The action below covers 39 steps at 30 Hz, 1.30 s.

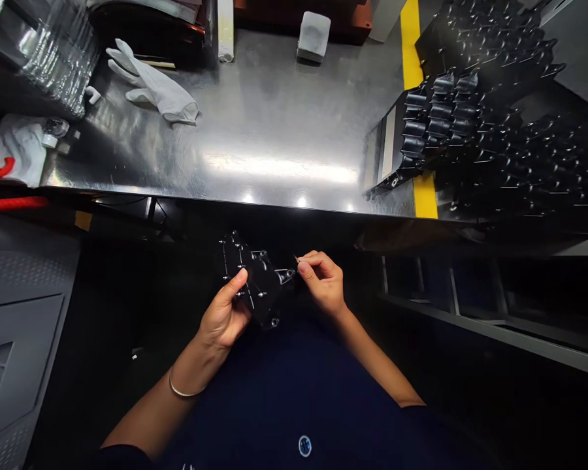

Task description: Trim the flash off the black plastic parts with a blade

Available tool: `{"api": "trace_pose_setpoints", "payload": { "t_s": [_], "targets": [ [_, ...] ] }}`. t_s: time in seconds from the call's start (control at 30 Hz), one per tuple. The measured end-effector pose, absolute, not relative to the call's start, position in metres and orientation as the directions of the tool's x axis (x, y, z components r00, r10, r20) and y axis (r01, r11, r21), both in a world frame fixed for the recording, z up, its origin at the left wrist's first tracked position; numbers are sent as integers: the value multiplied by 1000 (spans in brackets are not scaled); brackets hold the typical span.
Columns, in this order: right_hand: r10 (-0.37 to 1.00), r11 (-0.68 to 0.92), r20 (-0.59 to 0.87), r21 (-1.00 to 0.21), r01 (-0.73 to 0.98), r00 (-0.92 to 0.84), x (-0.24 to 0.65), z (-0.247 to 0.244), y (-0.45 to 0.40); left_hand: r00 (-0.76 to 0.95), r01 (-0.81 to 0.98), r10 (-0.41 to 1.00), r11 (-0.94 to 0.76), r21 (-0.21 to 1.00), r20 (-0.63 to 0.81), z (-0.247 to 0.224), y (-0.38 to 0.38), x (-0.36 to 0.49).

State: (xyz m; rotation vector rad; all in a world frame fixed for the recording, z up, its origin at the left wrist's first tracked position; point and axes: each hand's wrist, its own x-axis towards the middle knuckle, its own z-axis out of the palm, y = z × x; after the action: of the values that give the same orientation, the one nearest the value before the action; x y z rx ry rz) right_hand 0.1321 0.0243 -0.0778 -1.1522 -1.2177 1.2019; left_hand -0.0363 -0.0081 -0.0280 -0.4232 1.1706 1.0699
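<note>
A black plastic part (262, 281) with small shiny pegs is tilted in front of my body, below the bench edge. My left hand (225, 313) grips its left side, thumb on top and the other fingers hidden beneath. Just right of the part's protruding tip, my right hand (322, 279) is closed in a pinch. Something thin and dark shows at its fingertips, too small to name. A small gap separates those fingertips from the part.
The metal bench (274, 124) runs across the top, bearing a white glove (161, 94), a whitish block (314, 36) and yellow tape (425, 196). Stacked black parts (436, 121) stand at its right. Clear plastic trays (59, 59) are at the upper left, a grey cabinet (19, 346) below.
</note>
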Motion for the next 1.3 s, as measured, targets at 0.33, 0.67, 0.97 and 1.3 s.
{"api": "trace_pose_setpoints", "payload": {
  "t_s": [0.33,0.67,0.97,1.3],
  "targets": [
    [982,134,144,-988,-80,-125,128,-60,16,-39,-872,495,408,272,-868,-40,-8,-36],
    [949,179,131,-973,148,-288,142,-65,25,234,-597,766,600,533,-599,-39,-21,-61],
    [545,567,233,-810,150,-806,156,-30,26,285,-489,803,591,641,-523,-43,-13,-74],
    [657,670,374,-688,279,-655,148,-45,34,111,-705,745,526,476,-658,-48,-20,-56]
  ]
}}
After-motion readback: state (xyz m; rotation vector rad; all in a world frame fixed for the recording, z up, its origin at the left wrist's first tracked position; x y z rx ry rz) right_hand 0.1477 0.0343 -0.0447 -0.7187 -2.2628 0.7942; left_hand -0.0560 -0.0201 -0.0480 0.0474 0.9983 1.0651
